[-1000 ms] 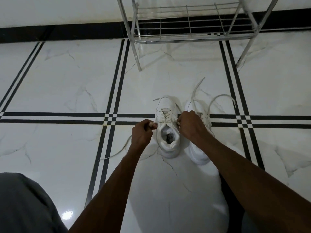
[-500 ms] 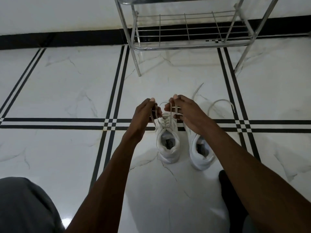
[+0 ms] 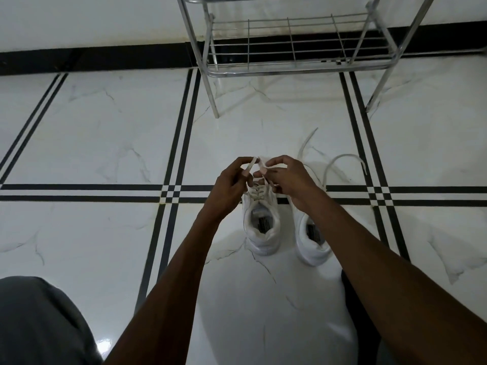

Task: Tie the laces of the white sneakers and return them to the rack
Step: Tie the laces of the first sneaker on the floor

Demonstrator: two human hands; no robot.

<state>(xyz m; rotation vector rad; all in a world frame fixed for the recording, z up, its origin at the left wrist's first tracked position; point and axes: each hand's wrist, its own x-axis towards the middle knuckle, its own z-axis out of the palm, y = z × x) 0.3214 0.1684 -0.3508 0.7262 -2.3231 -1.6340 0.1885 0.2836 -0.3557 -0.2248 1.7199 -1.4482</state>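
White marble floor [image 3: 105, 127] carries two white sneakers at frame centre, heels toward the viewer. Above the left sneaker [image 3: 261, 225], the left hand [image 3: 229, 185] and right hand [image 3: 287, 180] each pinch a lace end [image 3: 252, 164], fingers closed on it. The right sneaker [image 3: 313, 238] lies untied, its laces [image 3: 342, 160] trailing toward the upper right. The steel rack [image 3: 297, 64] stands at the top, its shelf bare. To tie well, both ends likely need even tension while crossing, the knot cinched snug at the top eyelets.

Two white sneakers [image 3: 263, 227] – side by side, two hands [image 3: 232, 183], one rack [image 3: 297, 67]
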